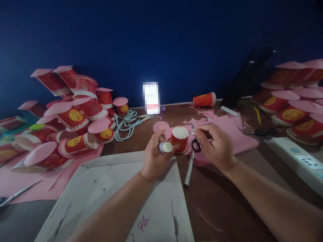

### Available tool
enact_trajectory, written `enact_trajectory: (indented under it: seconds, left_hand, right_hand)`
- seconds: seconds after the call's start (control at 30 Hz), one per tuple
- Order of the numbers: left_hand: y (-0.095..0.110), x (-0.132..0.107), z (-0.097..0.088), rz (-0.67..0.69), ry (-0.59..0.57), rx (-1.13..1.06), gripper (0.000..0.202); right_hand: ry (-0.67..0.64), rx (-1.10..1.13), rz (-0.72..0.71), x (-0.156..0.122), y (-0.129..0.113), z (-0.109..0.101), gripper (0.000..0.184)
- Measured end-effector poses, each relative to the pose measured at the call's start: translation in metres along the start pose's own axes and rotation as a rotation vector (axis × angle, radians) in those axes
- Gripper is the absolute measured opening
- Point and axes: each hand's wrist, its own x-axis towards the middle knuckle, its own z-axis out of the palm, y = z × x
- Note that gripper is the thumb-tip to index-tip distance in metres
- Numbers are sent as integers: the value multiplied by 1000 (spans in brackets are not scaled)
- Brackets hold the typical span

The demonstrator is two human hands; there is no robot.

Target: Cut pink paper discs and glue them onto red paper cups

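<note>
- Table [227, 208]: brown, littered; heaps of cups lie at far left [75, 116] and far right [290, 114], many with pink discs on their bases. Their insides are hidden.
- Pink sheet [239, 137]: right of centre, cut ragged.
- Right hand [217, 148]: fingers curled and pinched just beside the cup's upturned base. I cannot tell whether they grip anything. Black-handled scissors [196, 146] lie under it.
- Left hand [153, 158]: closed around a glue stick [165, 147], touching the cup's left side.
- Red paper cup [179, 139]: mid-table between the hands, mouth down, contents unseen. Probably light, thin-walled and easily crushed; best held lightly round the wall.
- Pink disc [160, 126]: flat, just beyond the left hand; flimsy, so best lifted by its edge.
</note>
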Motion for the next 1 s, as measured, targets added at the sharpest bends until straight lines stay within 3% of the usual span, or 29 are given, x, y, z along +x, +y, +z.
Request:
enact_trajectory:
  seconds: [0.1,0.3,0.6,0.87,1.0]
  left_hand:
    - [4,2,6,-28,-43,21,63]
    - [6,4,10,-41,-86,85,66]
    - [0,7,14,-50,-117,156,54]
    - [0,9,12,-15,-127,177,47]
    - [0,8,12,-30,-144,175,47]
  right_hand:
    - [59,-84,-84,3,12,5,5]
    - [56,-172,-166,6,21,9,9]
    - [10,-389,-358,12,26,4,6]
    - [-17,-465,-457,15,21,-5,12]
    - [-54,-454,-426,13,23,-6,9]
